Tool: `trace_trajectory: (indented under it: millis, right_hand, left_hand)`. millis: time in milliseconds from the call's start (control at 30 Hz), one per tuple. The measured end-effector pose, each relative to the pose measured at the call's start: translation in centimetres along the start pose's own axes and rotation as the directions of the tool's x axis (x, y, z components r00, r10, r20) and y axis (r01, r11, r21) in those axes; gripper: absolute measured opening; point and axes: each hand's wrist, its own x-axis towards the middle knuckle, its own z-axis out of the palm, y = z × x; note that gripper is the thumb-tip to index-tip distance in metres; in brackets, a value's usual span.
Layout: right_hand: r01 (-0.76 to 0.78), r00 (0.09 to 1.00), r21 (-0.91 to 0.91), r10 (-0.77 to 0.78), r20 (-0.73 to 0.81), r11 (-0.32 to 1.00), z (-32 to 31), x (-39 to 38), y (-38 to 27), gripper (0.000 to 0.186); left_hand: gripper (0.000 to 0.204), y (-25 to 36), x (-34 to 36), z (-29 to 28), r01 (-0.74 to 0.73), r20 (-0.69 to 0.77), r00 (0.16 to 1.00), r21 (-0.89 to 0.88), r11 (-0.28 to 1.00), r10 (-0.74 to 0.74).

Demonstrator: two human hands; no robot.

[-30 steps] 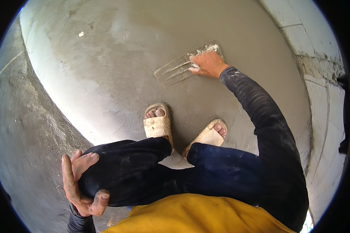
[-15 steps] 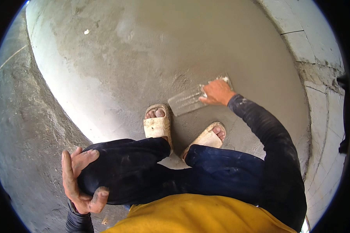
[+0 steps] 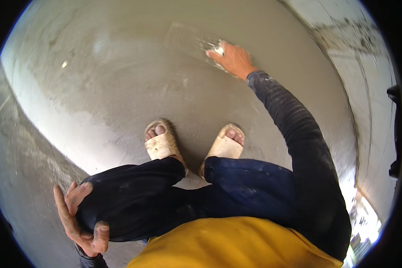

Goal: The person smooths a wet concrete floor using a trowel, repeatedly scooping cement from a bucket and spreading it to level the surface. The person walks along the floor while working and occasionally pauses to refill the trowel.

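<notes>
My right hand (image 3: pixel 233 59) is wrapped round the handle of a plastering trowel (image 3: pixel 190 42), with the arm stretched out ahead of my feet. The trowel's flat blade is smeared by motion and looks to lie on the wet grey cement surface (image 3: pixel 134 76). White residue shows at the handle, near the fingers. My left hand (image 3: pixel 82 219) rests against my left knee, thumb and fingers spread, holding nothing. Grey cement marks its fingers.
My feet, in pale sandals (image 3: pixel 161 145), stand on the cement. A small pale chip (image 3: pixel 64 64) lies at the far left. Rougher dark floor (image 3: pixel 27 152) borders the left side. A pale wall (image 3: pixel 362 85) with a cracked, dirty band rises along the right.
My right hand has carried the trowel forward and a little left, away from my feet. My right foot now points straighter ahead. The left hand stays at the knee.
</notes>
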Motion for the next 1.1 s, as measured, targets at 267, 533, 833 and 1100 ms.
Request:
trace_trajectory:
  millis: [267,533,833,1100]
  right_hand:
    - [-0.119,0.961,-0.011,0.118,0.249,0.993,-1.6,-17.2,3.2,0.058]
    - [-0.489,0.872,0.0,0.489,0.028,0.872,4.2,-20.6,6.2,0.056]
    - [-0.661,0.23,0.74,0.973,0.036,0.128,3.0,-20.1,26.9,0.07]
    - [-0.644,0.466,0.632,0.876,-0.124,0.432,-1.2,-5.4,20.5,0.065]
  left_hand:
    - [0.112,0.4,4.4,-0.4,0.089,0.291,0.954,-0.052,0.995,-0.07]
    - [0.096,1.8,7.8,-1.1,0.016,0.507,0.86,-0.143,0.99,0.059]
    - [0.076,1.9,0.8,1.7,-0.075,-0.105,0.993,-0.214,0.974,0.054]
    - [0.101,0.2,0.8,-0.7,0.022,-0.072,0.997,-0.064,0.998,-0.027]
